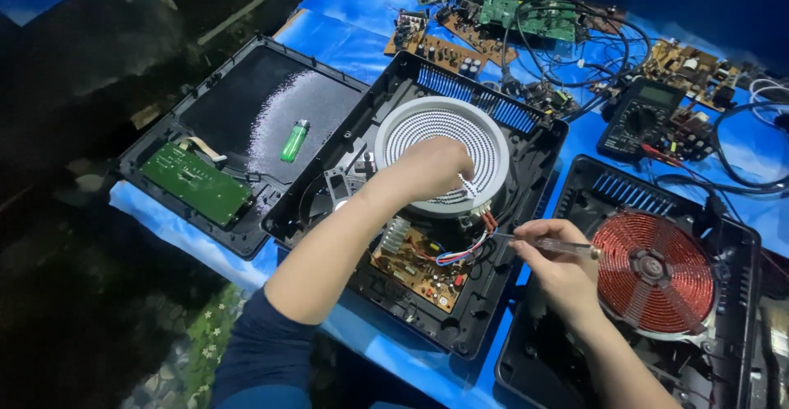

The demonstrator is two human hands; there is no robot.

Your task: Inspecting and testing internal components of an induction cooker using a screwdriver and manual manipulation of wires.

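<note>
left hand (431, 166): is being rested, loosely closed, on the white round heating element (442, 152); nothing is being gripped as far as can be seen
right hand (552, 253): is being kept closed around a screwdriver (549, 244) with a clear handle; tip is being pointed left at the wire terminals by the element's lower right edge
heating element: is being seated in the open black cooker housing (526, 142), mid-table
circuit board (415, 265): brown, is being left in the same housing, just below the element, with red, blue and white wires (456, 253) over it
second cooker (657, 273): is being kept open at right, red copper coil exposed
removed lid (238, 142): is being laid at left, with a green board (196, 183) and a green lighter (294, 140) on it
multimeter (639, 117): is being left on the blue table cover (345, 2), near loose boards and cables
</note>
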